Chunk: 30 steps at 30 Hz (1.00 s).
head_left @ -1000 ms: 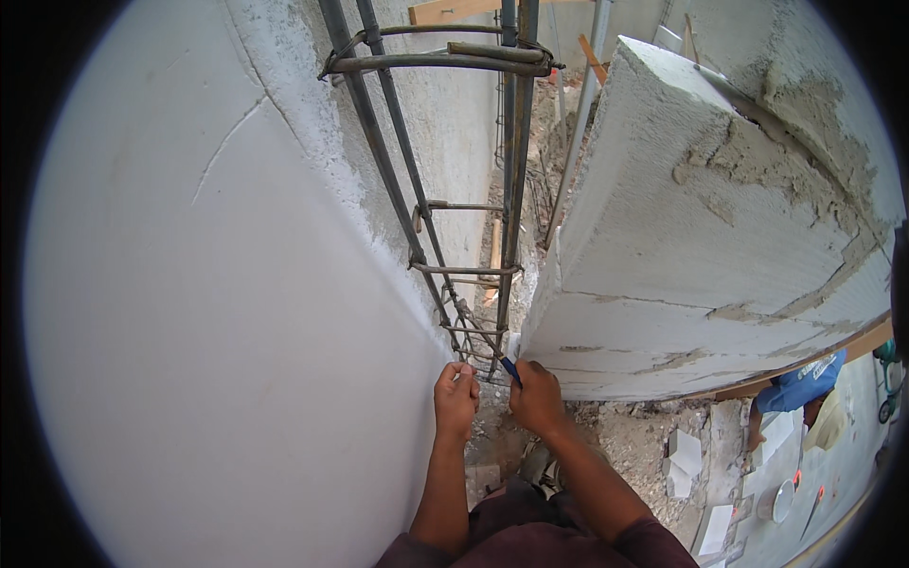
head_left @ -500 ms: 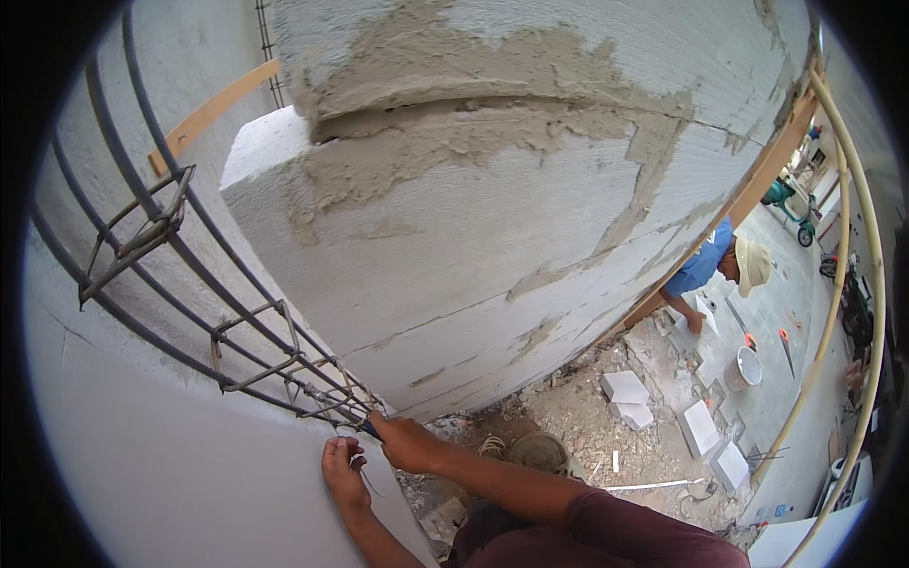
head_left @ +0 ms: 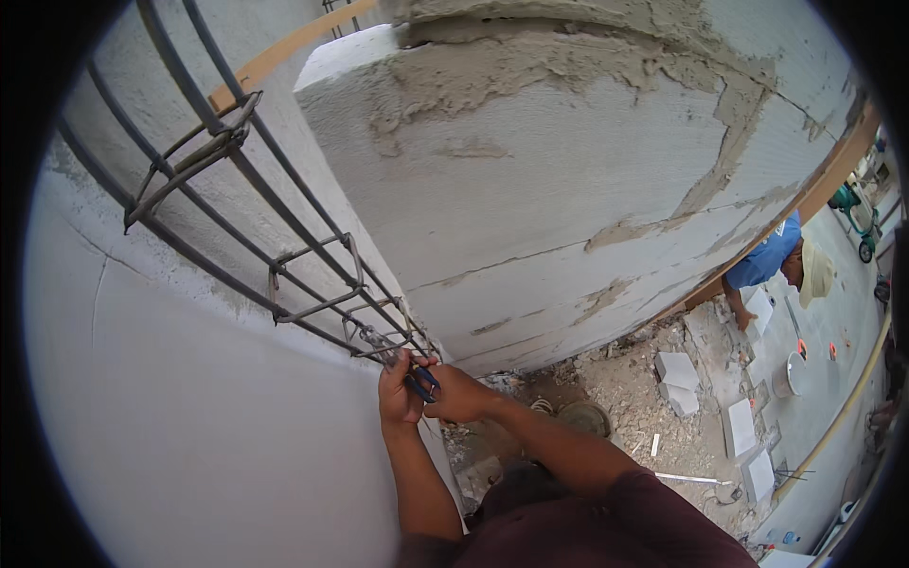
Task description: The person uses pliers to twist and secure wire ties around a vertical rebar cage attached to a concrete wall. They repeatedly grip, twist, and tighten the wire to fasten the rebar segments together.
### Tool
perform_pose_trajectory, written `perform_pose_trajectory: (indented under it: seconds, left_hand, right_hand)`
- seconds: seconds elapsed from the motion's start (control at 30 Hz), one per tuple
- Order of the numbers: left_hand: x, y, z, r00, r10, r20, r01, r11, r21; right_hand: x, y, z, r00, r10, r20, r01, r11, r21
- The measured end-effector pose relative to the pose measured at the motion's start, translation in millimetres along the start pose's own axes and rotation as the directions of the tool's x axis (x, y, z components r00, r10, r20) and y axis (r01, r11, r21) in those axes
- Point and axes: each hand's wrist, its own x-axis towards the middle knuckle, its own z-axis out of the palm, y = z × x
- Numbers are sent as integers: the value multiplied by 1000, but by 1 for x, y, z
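Observation:
Blue-handled pliers [head_left: 420,386] are gripped in my right hand [head_left: 458,394], their jaws reaching up to the lower part of a steel rebar cage [head_left: 317,256]. Close against the pliers, my left hand [head_left: 399,392] has its fingers pinched together. What they hold, if anything, is hidden. Both hands meet where the long bars and square stirrups run down between two walls. Around the bars near the pliers' tip I see a tangle of thin wire, too small to make out fully.
A mortar-smeared block wall [head_left: 530,170] rises ahead, and a smooth pale wall [head_left: 218,398] stands at left. Below right are white blocks [head_left: 677,369], a white bucket [head_left: 788,374] and rubble [head_left: 606,398]. A co-worker in a blue shirt [head_left: 767,256] bends down there.
My left hand has come up from just below to meet the pliers. The thin wire hanging by it no longer shows. The view has shifted, so the scene sits lower left to right.

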Motion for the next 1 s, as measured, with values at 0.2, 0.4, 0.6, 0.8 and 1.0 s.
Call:
perform_pose_trajectory:
  seconds: [0.2,0.4,0.6,0.8,1.0]
  left_hand:
    - [10,-6,10,989,-135,-58,130,988,-83]
    - [10,-16,26,957,51,-286,-37,998,53]
    - [8,-14,33,946,34,-322,-22,999,41]
    - [-5,-6,24,982,-32,-188,17,997,-78]
    - [0,4,31,983,-176,-49,165,972,-168]
  right_hand:
    - [7,21,-11,978,119,172,-176,913,367]
    - [-44,8,25,890,-246,-383,-26,812,-583]
    - [-46,14,34,871,-349,-346,-46,643,-764]
    - [-33,36,7,993,-85,-77,67,976,-206]
    - [-29,56,-4,951,166,262,-309,563,766]
